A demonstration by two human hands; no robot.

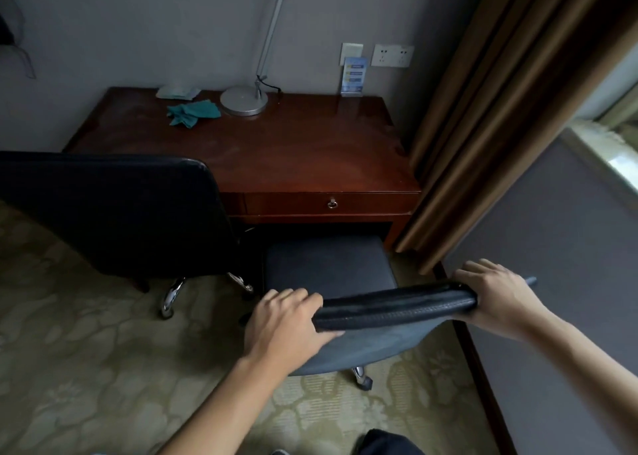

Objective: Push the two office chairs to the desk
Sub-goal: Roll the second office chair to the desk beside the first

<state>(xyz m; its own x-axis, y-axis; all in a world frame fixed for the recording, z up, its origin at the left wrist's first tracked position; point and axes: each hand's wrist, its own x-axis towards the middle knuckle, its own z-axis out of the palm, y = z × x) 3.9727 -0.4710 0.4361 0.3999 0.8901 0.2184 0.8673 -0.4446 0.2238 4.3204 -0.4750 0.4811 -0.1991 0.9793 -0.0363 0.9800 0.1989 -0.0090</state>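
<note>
A dark wooden desk [310,157] with one drawer stands against the wall. A grey office chair [328,268] faces it on the right, the front of its seat at the desk's knee space. My left hand [286,323] grips the left end of its backrest top and my right hand [493,296] grips the right end. A second black office chair [114,213] stands to the left with its back toward me, its backrest overlapping the desk's left front edge.
On the desk lie a teal cloth [191,112], a silver lamp base [244,100], and a small blue sign [353,76]. Brown curtains [483,109] hang right of the desk. A grey wall panel [552,282] runs along the right. Patterned carpet [86,368] covers the floor.
</note>
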